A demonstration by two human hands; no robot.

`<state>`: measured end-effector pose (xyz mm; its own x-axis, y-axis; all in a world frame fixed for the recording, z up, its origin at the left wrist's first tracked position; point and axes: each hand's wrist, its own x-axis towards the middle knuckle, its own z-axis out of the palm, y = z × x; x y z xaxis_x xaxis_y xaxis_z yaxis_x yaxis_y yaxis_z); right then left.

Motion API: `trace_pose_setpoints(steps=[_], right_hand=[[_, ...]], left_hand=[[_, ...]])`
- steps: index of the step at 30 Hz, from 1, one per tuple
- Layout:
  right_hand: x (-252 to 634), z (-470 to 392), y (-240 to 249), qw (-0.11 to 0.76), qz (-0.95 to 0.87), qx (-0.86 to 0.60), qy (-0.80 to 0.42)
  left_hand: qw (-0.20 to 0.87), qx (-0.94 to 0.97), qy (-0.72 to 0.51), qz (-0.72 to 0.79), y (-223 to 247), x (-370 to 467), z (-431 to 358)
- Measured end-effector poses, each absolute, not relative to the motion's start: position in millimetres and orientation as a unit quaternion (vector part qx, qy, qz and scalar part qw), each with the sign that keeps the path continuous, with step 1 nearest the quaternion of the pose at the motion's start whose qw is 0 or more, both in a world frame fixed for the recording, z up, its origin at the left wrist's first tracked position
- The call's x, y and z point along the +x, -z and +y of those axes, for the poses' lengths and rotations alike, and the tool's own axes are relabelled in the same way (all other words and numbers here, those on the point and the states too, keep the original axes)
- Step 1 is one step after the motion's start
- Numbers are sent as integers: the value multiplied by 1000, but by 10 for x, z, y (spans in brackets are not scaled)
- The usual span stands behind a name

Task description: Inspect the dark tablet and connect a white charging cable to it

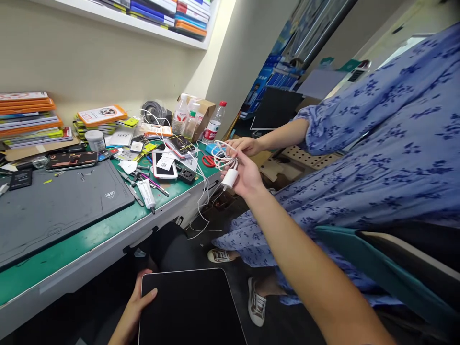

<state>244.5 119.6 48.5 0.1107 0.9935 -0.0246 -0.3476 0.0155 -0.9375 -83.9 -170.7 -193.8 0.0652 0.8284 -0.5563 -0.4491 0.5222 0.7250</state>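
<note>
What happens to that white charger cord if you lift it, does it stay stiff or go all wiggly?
Probably wiggly: the cord sits in loose loops above the right hand, so it would likely droop and swing. The white plug looks small and hard, likely light. Loops might snag on the other person's hand close by.

Tablet [190,306] partly cut off below

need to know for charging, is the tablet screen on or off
Off: the tablet held by the left hand shows a uniformly black screen.
</note>
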Motion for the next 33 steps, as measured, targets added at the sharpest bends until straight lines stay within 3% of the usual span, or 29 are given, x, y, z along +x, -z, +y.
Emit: trace_pose_setpoints(steps=[11, 21, 24, 28, 33], right_hand=[[2074, 211, -925, 581, -392, -375, -607], [1746, -724, -632, 404, -485, -431, -645], [1811, -851, -555, 404, -495, -466, -612], [1966, -945, -444, 350, -533, -492, -593], [1912, -1185, -331, 226, -617, -465, -594]], left_hand=[[714, 219, -459, 482, 1830, -919, -1619], [720, 306, -397, 479, 1477, -1044, -1609], [710, 307, -376, 510, 1509, -1037, -1621], [627, 327, -392, 589, 1455, -1021, -1710], [498, 390, -477, 611, 812, -901, -1892]])
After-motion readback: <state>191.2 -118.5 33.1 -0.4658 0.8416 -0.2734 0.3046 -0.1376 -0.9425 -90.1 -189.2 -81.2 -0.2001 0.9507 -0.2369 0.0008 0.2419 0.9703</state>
